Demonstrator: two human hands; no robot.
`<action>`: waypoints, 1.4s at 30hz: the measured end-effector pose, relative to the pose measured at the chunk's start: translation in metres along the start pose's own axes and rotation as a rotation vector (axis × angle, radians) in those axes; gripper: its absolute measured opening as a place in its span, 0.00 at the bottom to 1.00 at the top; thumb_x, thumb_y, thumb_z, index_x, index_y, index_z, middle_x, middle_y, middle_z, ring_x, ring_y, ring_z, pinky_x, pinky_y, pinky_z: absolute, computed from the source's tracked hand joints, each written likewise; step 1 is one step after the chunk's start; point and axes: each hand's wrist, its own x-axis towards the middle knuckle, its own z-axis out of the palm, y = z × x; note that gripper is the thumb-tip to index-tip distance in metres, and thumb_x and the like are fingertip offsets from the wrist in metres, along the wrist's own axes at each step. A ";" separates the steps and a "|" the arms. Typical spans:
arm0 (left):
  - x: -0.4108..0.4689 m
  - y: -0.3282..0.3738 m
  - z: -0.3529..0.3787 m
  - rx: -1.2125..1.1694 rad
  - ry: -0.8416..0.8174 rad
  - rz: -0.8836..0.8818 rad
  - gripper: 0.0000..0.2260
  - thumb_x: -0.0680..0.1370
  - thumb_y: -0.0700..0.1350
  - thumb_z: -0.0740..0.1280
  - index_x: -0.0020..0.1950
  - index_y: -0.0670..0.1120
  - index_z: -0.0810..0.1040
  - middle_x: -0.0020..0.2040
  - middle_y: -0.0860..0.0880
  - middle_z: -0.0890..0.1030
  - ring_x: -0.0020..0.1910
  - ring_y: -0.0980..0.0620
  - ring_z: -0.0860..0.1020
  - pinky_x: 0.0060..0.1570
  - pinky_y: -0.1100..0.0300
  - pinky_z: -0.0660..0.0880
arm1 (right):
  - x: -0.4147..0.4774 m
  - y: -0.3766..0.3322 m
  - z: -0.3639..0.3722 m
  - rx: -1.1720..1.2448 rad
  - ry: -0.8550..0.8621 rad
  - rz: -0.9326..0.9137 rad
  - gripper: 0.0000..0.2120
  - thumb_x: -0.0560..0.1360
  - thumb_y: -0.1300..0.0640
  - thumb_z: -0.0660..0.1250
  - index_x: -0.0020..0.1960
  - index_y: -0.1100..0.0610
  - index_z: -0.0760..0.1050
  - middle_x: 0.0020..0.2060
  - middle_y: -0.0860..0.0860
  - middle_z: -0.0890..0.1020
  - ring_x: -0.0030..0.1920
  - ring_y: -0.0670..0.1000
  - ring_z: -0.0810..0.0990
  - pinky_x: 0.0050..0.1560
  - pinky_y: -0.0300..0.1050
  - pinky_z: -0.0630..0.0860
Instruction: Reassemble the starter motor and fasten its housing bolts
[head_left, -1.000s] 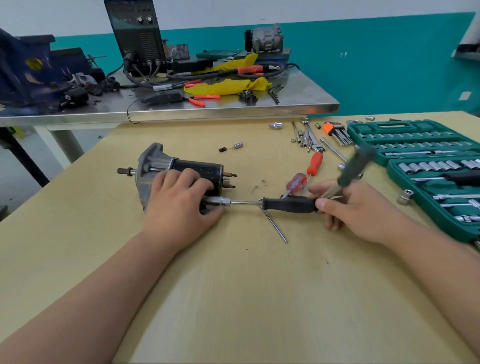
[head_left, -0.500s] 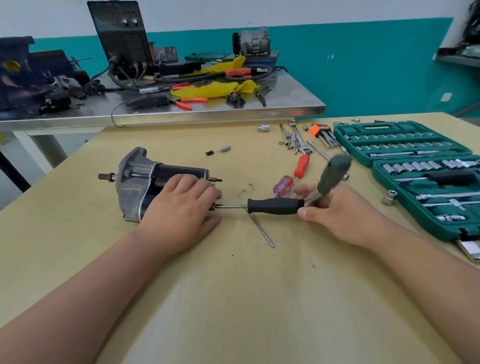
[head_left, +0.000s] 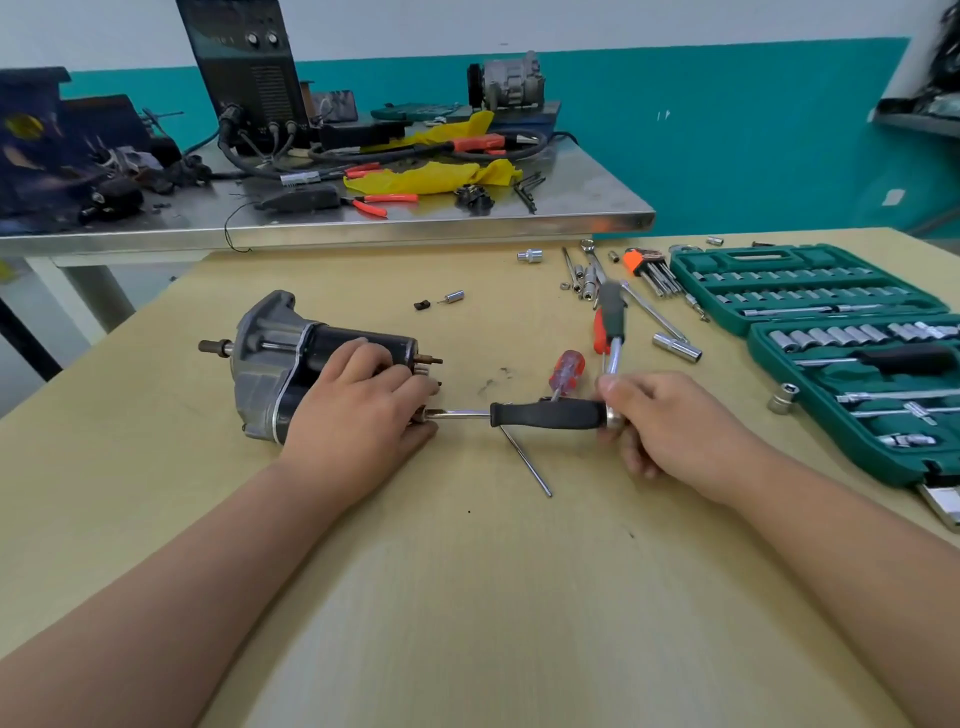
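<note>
The starter motor (head_left: 311, 358) lies on its side on the worktop (head_left: 467, 597), left of centre, with its grey nose turned to the left. The left hand (head_left: 358, 410) holds it down, the fingers curled over the rear end of the black body. The right hand (head_left: 670, 423) is closed around the head of a ratchet (head_left: 613, 327), whose green handle stands upward, at the place where it meets the end of the black-handled driver (head_left: 548, 414). This joint is blurred, so how the two are coupled cannot be told surely. The driver's shaft reaches level to the rear of the motor, and its tip goes under the left fingers (the bolt itself is hidden).

The main risk is probably that the tip slips off the bolt head: the tool chain is long, and a push on the ratchet handle can tilt the shaft. A tilted start could also cross the thread. The motor is round and could roll if the left hand loosens. The handle, when swung, may knock the red screwdriver (head_left: 567, 370) near it. A thin rod (head_left: 527, 462) lies just beside the driver; if it is a second housing bolt, it is not yet fitted.
</note>
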 end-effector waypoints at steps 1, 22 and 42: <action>-0.001 0.000 -0.001 0.001 0.003 -0.001 0.12 0.66 0.47 0.79 0.43 0.43 0.82 0.35 0.50 0.80 0.43 0.42 0.77 0.57 0.52 0.67 | 0.001 0.001 0.000 -0.028 -0.006 0.023 0.19 0.80 0.46 0.58 0.44 0.59 0.79 0.27 0.54 0.81 0.22 0.49 0.74 0.24 0.36 0.70; -0.003 -0.001 0.001 0.017 0.036 0.045 0.11 0.73 0.50 0.72 0.52 0.46 0.82 0.45 0.51 0.82 0.50 0.41 0.76 0.68 0.44 0.62 | -0.005 0.001 0.000 0.019 0.010 -0.141 0.04 0.78 0.55 0.66 0.47 0.51 0.80 0.28 0.47 0.80 0.25 0.45 0.76 0.26 0.35 0.71; -0.003 -0.009 0.002 -0.054 -0.015 0.099 0.16 0.77 0.52 0.60 0.47 0.45 0.83 0.40 0.50 0.82 0.58 0.43 0.78 0.69 0.44 0.61 | -0.006 0.000 -0.003 0.043 -0.029 -0.215 0.11 0.72 0.65 0.72 0.48 0.51 0.79 0.42 0.48 0.82 0.41 0.45 0.81 0.47 0.34 0.76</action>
